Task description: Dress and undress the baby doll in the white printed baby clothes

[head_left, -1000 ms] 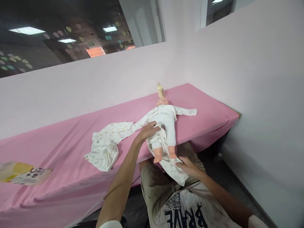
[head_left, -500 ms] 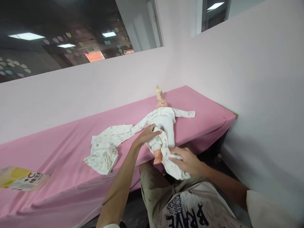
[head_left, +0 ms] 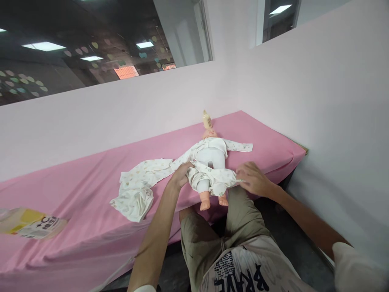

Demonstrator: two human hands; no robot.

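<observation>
A baby doll lies on its back, its head toward the wall and its bare feet over the table's near edge. It wears a white patterned top spread open at the arms. White patterned baby pants are bunched across its thighs. My left hand grips them at the doll's left-side hip in view. My right hand, a little blurred, pinches the other side and pulls the cloth out to the right. Both feet show below the cloth.
A pink cloth covers the long table. Another patterned garment lies crumpled left of the doll. A small bottle stands behind its head. A yellow-and-white labelled package lies at far left. White walls border the back and right.
My right hand has moved up and right, drawing the pants from hanging below the doll's legs to stretched across its thighs. The second foot has come into view.
</observation>
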